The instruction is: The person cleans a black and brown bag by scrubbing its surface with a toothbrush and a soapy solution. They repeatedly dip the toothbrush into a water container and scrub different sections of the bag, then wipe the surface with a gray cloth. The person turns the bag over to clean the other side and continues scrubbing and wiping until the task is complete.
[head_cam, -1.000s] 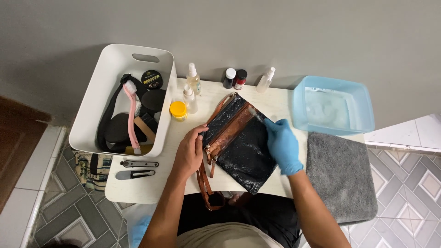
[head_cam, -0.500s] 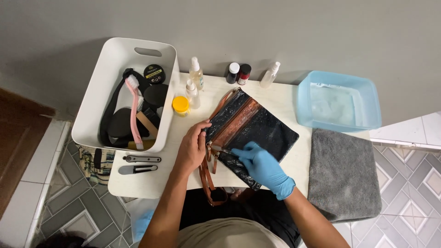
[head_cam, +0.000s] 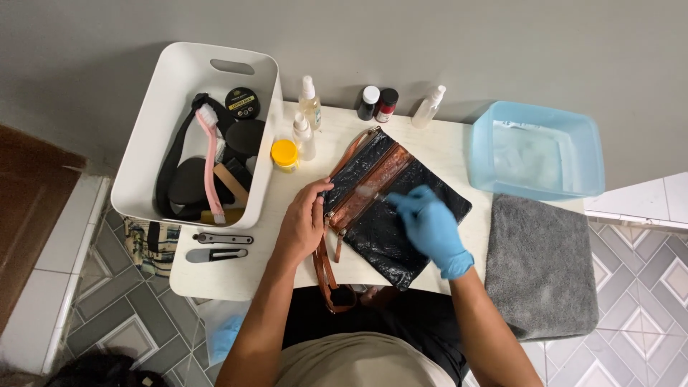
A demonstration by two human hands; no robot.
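A black glossy leather bag (head_cam: 380, 236) with a brown strip and brown straps lies on the small white table (head_cam: 236, 276). My bare left hand (head_cam: 302, 223) presses on the bag's left edge and holds it in place. My right hand (head_cam: 428, 226) wears a blue glove and rests on the bag's middle, fingers blurred against the brown strip. I cannot tell whether the gloved fingers hold anything.
A white bin (head_cam: 147, 158) at the left holds a pink brush, black tins and straps. Spray bottles (head_cam: 309, 104), small jars (head_cam: 378, 104) and a yellow-lidded jar (head_cam: 285, 154) stand along the back. A blue tub (head_cam: 534, 150) and grey towel (head_cam: 537, 265) are at right; metal tools (head_cam: 218, 246) at left.
My gloved right hand moved from the bag's right side down over its lower part, then back up to the brown strip. The left hand stayed on the bag's left edge.
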